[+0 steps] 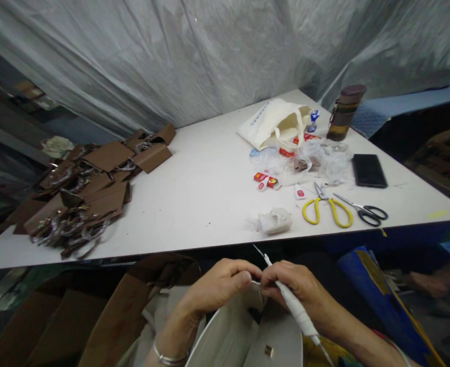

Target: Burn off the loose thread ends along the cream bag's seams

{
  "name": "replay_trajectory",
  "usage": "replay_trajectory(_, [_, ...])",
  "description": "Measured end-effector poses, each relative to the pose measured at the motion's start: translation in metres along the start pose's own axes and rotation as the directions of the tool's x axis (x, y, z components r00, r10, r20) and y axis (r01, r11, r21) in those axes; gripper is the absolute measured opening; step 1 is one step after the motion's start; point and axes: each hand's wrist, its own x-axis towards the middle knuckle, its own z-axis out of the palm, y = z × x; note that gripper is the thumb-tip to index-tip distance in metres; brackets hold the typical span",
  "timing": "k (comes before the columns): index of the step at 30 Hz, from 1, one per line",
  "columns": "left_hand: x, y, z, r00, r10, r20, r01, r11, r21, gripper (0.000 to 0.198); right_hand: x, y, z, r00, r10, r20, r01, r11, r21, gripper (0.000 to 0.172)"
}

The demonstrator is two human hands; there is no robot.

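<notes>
Below the table's front edge, my left hand pinches the top rim of a white bag that lies in my lap. My right hand is closed on a slim white tool with a thin metal tip pointing up and to the left, and its fingers also touch the bag's rim. The two hands meet at the rim, thumbs close together. A small metal clasp shows on the bag's front.
On the white table lie yellow-handled scissors, black-handled scissors, a black phone, a cream tote bag, a brown flask, small red packets, clear plastic wrap and a white lump. Brown leather pieces are heaped at the left.
</notes>
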Motion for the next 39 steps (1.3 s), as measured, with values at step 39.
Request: replay_trajectory(39, [0.059, -0.053, 0.049, 0.772, -0.448, -0.451, 0.209, 0.849, -0.486, 0.026, 0.041, 0.079, -0.039, 0.847, 0.127, -0.516, -0.25, 0.952, -0.176, 0.021])
